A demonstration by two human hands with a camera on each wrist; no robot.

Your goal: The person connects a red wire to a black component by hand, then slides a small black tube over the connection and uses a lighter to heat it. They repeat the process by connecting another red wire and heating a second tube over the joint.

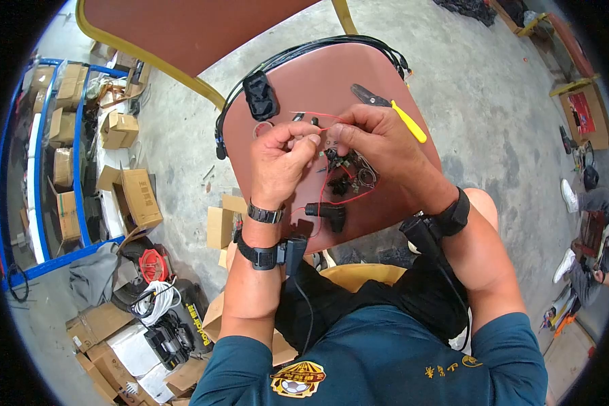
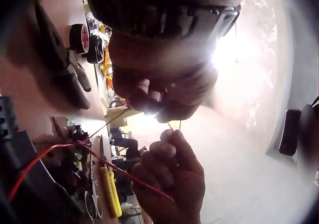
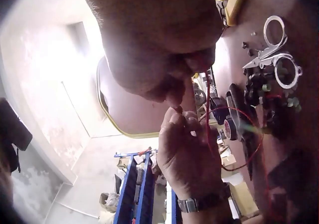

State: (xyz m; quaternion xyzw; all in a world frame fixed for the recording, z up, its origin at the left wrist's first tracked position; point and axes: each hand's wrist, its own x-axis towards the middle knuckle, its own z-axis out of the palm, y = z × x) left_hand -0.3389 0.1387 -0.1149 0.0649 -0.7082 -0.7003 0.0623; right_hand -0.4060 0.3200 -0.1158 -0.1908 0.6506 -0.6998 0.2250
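Over the brown chair seat [image 1: 386, 68], the left hand [image 1: 277, 162] and right hand [image 1: 386, 139] meet fingertip to fingertip, each pinching thin red wire [image 1: 323, 128]. In the left wrist view the red wire [image 2: 124, 173] loops past the right hand [image 2: 172, 179]; thin strands run between the two hands' fingertips. The right wrist view shows the left hand [image 3: 187, 154] below the right hand [image 3: 149, 59], with a loop of red wire [image 3: 259, 144] beside them. Under the hands lies a pile of small dark parts [image 1: 342, 177].
Yellow-handled cutters [image 1: 409, 122], a black pouch [image 1: 260, 96] and a black cylindrical piece [image 1: 328, 215] lie on the seat. Folding scissors [image 3: 274, 54] rest by the parts. Black cable [image 1: 304, 46] curves round the seat's far edge. Cardboard boxes [image 1: 139, 196] stand left.
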